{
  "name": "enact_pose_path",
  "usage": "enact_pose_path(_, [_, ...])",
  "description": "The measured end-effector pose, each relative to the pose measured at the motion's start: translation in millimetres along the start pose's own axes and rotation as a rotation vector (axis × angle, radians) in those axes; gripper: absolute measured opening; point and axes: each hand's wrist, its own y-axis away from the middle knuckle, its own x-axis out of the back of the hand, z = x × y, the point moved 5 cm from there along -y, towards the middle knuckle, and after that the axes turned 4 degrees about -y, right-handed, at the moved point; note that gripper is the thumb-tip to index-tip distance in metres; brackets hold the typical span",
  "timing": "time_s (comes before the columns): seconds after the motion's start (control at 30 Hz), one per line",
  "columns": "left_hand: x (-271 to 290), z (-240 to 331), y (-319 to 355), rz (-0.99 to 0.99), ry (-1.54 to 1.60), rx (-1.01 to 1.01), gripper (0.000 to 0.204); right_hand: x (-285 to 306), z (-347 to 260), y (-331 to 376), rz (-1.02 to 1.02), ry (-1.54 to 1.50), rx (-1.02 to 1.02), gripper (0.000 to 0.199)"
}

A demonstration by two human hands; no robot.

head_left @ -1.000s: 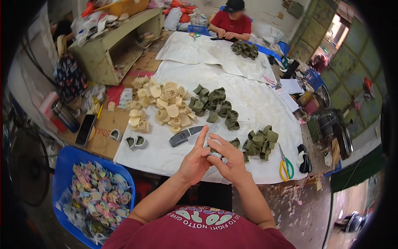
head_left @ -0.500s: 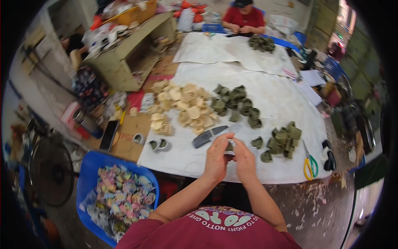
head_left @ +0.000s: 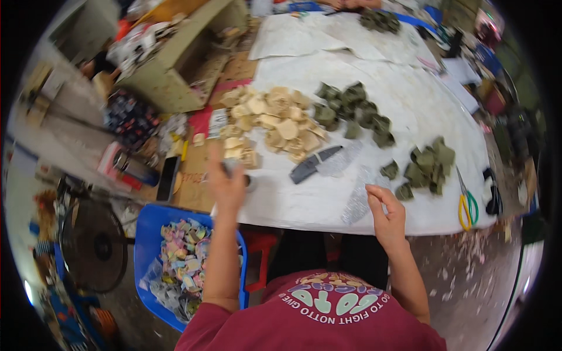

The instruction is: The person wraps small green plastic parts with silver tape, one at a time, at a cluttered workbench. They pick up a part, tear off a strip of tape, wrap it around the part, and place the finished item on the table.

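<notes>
My left hand (head_left: 227, 184) is blurred by motion at the table's left front edge, over a small grey rolled piece (head_left: 250, 183) that it partly hides; whether it holds anything cannot be told. Farther right, my right hand (head_left: 389, 216) hovers by the front edge, thumb and forefinger apart and nothing visible between them. Beside its fingertips lies a clear, shiny plastic strip (head_left: 357, 198). Between the hands, a dark grey tapered piece (head_left: 307, 168) with a pale band rests against more clear plastic (head_left: 345, 159). Olive-green curled pieces (head_left: 430, 167) sit beyond my right hand.
Cream curled pieces (head_left: 284, 120) and more olive-green ones (head_left: 354, 108) are heaped mid-table. Scissors (head_left: 466, 205) lie at the right edge. A phone (head_left: 168, 178) and metal flask (head_left: 132, 165) are at left. A blue tub (head_left: 140, 251) of colourful pieces stands below; a fan (head_left: 96, 245) is beside it.
My hands, together around a small rolled piece before, have parted. The left has swung left to the table edge; the right has moved right. The plastic strip between them has come into view.
</notes>
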Motion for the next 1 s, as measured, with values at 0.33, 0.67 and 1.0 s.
enact_pose_path(0.33, [-12, -57, 16, -0.057, -0.543, 0.066, 0.05, 49, 20, 41, 0.169, 0.452, 0.176, 0.017])
enact_pose_path(0.67, [-64, 180, 78, -0.397, 0.312, -0.399, 0.028, 29, 24, 17, 0.122, 0.495, -0.175, 0.032])
enact_pose_path(1.0, [-119, 198, 107, -0.693, 0.411, -0.393, 0.026, 39, 33, 54, -0.06, 0.629, 0.008, 0.04])
